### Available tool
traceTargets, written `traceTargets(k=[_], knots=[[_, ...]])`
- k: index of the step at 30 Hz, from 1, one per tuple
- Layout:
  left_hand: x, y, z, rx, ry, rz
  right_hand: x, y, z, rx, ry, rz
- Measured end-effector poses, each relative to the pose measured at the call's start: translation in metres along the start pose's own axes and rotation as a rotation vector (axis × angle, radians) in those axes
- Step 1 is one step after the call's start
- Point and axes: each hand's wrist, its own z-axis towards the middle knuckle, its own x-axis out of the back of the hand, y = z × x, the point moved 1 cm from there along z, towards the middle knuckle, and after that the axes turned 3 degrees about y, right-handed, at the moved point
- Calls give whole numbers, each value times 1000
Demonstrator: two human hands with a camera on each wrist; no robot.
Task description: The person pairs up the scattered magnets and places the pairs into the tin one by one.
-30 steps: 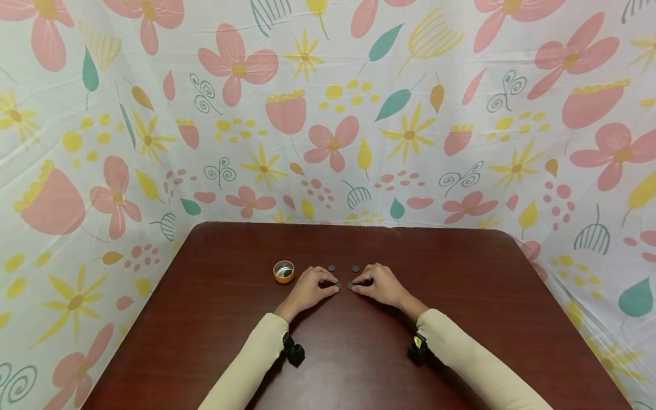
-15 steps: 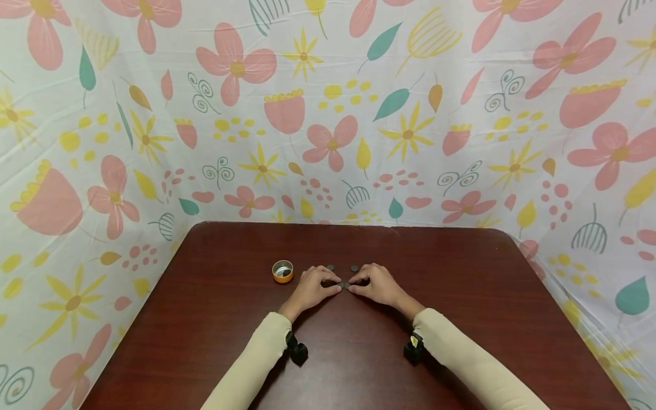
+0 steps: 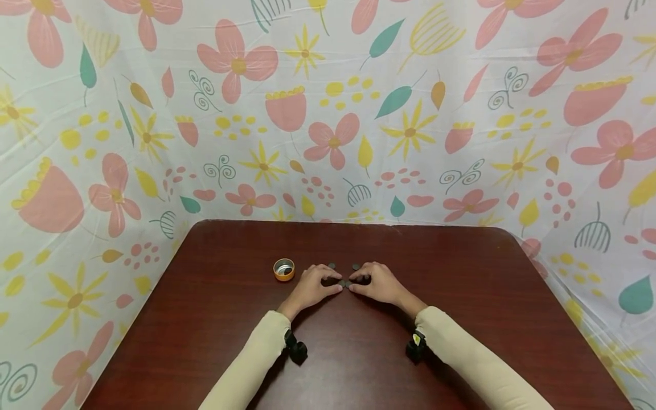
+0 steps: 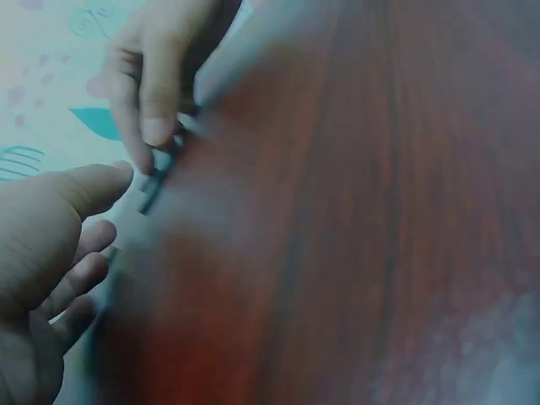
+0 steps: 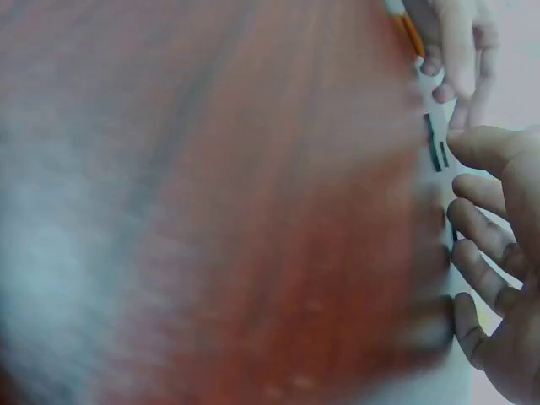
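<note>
Two small dark round discs lie side by side on the table between my hands, a left disc (image 3: 343, 283) and a right disc (image 3: 348, 284); they look to be touching. My left hand (image 3: 314, 285) is at the left disc, thumb and index fingertips spread slightly around its side. Mirroring it, my right hand (image 3: 380, 283) has thumb and index parted beside the right disc. In the wrist views, the left thumb (image 4: 105, 184) and right thumb (image 5: 485, 148) are close to the discs, which appear edge-on. Whether any fingertip touches a disc is hard to tell.
Behind the hands lie two more dark discs, one left (image 3: 332, 266) and one right (image 3: 356, 266). An orange-sided round tin (image 3: 284, 270) with something dark inside stands left of the left hand. The brown table (image 3: 435, 250) ends at a flowered cloth (image 3: 328, 114).
A second ago each hand pinched a disc with a gap between the two. Both hands moved inward, bringing the discs together. Now the fingertips look slightly parted. The tin stays in place.
</note>
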Motion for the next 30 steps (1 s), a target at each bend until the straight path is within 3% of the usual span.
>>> traceTargets(k=[4,8,15,22,30], knots=[[20,10,-7,-16,-5,-18,5,1,4,21,8,7],[50,14,-17,-32,27,29,10,0,10,27,11,-12],[89,-21,-37,6,173,35,9,-10,19,-14,-5,24],[92,-53,-48,109,165,-10,-5,-14,19,-39,-57,14],[90,-60,-50,160,175,-27,-11,-16,21,-16,-43,-17]])
